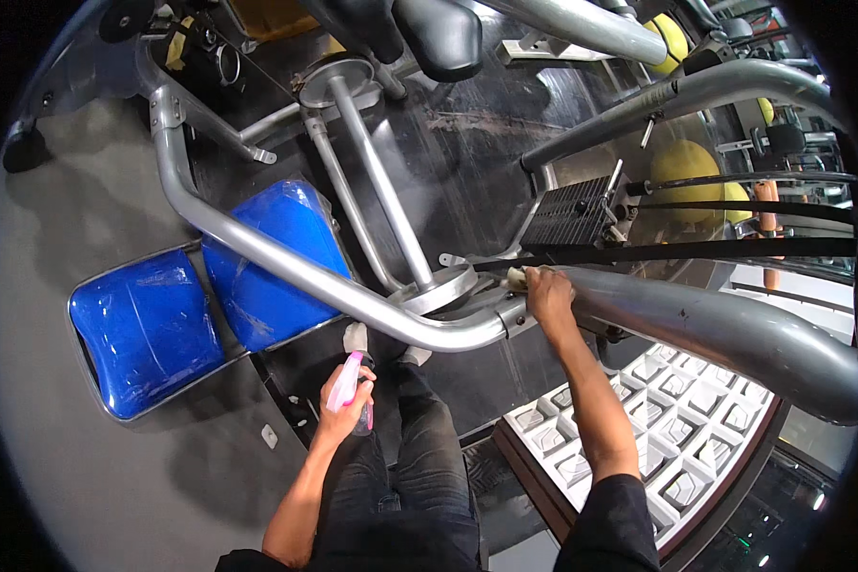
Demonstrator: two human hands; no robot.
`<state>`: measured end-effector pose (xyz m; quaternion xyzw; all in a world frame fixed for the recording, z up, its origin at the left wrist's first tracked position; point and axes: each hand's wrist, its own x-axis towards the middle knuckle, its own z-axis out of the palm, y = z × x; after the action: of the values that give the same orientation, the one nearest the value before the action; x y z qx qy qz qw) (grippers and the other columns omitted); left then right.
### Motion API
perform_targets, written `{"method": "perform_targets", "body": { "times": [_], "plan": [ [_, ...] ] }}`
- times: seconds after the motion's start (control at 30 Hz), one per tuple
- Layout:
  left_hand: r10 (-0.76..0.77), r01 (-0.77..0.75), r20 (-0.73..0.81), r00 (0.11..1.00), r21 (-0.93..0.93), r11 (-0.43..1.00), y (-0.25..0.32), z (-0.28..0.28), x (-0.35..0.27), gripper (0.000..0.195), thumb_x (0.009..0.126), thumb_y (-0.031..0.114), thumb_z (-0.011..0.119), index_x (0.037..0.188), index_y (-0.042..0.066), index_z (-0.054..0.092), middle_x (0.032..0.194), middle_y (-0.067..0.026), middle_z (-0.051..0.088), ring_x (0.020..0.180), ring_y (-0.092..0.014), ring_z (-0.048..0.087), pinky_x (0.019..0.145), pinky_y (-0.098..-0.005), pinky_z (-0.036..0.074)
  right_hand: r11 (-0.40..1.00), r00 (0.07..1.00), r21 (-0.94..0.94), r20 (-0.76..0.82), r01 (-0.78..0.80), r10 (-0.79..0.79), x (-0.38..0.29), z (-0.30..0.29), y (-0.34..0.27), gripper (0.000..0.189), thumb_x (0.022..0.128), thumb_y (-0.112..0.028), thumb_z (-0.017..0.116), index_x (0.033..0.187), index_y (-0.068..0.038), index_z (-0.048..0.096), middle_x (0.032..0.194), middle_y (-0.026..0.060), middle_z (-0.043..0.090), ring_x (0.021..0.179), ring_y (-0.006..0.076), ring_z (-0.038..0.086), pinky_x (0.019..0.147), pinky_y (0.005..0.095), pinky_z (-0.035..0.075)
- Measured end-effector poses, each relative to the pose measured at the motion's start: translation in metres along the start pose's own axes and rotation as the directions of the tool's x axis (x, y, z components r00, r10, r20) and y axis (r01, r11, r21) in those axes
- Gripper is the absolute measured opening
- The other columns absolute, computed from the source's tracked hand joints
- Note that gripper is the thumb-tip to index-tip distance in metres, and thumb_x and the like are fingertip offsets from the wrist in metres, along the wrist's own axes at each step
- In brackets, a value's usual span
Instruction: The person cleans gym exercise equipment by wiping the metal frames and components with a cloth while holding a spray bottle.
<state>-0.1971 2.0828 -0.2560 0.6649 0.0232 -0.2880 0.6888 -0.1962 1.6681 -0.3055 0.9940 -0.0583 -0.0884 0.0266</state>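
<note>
My left hand (346,400) grips a spray bottle (349,382) with a pink and white trigger head, held in front of my legs. Up and to the right, my right hand (549,294) is closed around a pale cloth (518,278). It presses against the thick silver tube (658,307) of a weight machine, close to the bolted collar (518,317) where a thinner curved tube (314,282) joins. Most of the cloth is hidden under my fingers. Just left of that hand lies a round metal disc (437,289) at the end of straight bars.
A blue padded chair (146,329) wrapped in clear plastic stands left, behind the curved tube. A weight stack (568,213) with black belts sits at right. Black padding (440,36) hangs overhead. A white moulded panel (658,429) lies at lower right, and yellow balls (686,175) are beyond.
</note>
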Motion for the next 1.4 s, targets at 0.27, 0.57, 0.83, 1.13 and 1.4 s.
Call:
{"method": "perform_targets", "body": {
  "times": [0.27,0.57,0.83,1.13,1.4],
  "plan": [
    [0.037,-0.039,0.044,0.998,0.039,0.998,0.014,0.007,-0.006,0.015,0.088,0.001,0.062,0.101,0.001,0.058,0.090,-0.0058,0.063,0.061,-0.010,0.060,0.057,-0.0239,0.050,0.941,0.963,0.296,0.253,-0.165,0.089,-0.040,-0.073,-0.063,0.036,0.077,-0.002,0.057,0.111,-0.011,0.062,0.080,0.0214,0.067,0.078,0.0411,0.066,0.068,0.0511,0.053],
    [0.229,-0.307,0.292,0.929,0.257,0.917,0.035,0.041,0.011,0.009,0.085,0.003,0.064,0.094,0.003,0.061,0.080,-0.0056,0.061,0.056,-0.012,0.059,0.053,-0.0266,0.047,0.945,0.939,0.184,-0.164,-0.272,0.302,-0.030,-0.024,-0.050,0.022,0.078,-0.005,0.057,0.098,-0.007,0.065,0.088,0.0151,0.067,0.084,0.0330,0.066,0.072,0.0430,0.054],
    [0.106,-0.164,0.237,0.966,0.239,0.957,0.032,0.029,-0.001,0.010,0.087,0.004,0.063,0.096,0.002,0.060,0.081,-0.0054,0.062,0.057,-0.012,0.060,0.053,-0.0261,0.048,0.805,0.984,0.568,0.147,-0.171,0.105,-0.065,-0.046,-0.146,0.046,0.069,-0.001,0.065,0.113,-0.014,0.060,0.099,0.0100,0.064,0.091,0.0322,0.065,0.084,0.0465,0.052],
    [0.117,-0.126,0.069,0.991,0.152,0.980,0.018,-0.014,-0.012,0.015,0.087,0.000,0.063,0.100,0.000,0.058,0.087,-0.0069,0.063,0.061,-0.011,0.060,0.056,-0.0253,0.050,0.889,0.849,0.334,0.518,-0.314,0.105,0.030,0.009,-0.115,0.031,0.080,-0.022,0.058,0.108,-0.014,0.068,0.106,0.0185,0.067,0.102,0.0349,0.064,0.099,0.0453,0.045],
    [0.125,-0.110,-0.111,0.986,0.129,0.985,0.015,-0.035,-0.031,0.016,0.087,-0.001,0.062,0.102,0.001,0.058,0.089,-0.0060,0.063,0.062,-0.010,0.060,0.055,-0.0247,0.051,0.598,0.898,0.742,0.432,-0.303,-0.081,0.089,0.023,-0.214,0.037,0.085,-0.020,0.057,0.119,-0.008,0.064,0.105,0.0212,0.068,0.099,0.0312,0.066,0.086,0.0374,0.050]
  ]
}}
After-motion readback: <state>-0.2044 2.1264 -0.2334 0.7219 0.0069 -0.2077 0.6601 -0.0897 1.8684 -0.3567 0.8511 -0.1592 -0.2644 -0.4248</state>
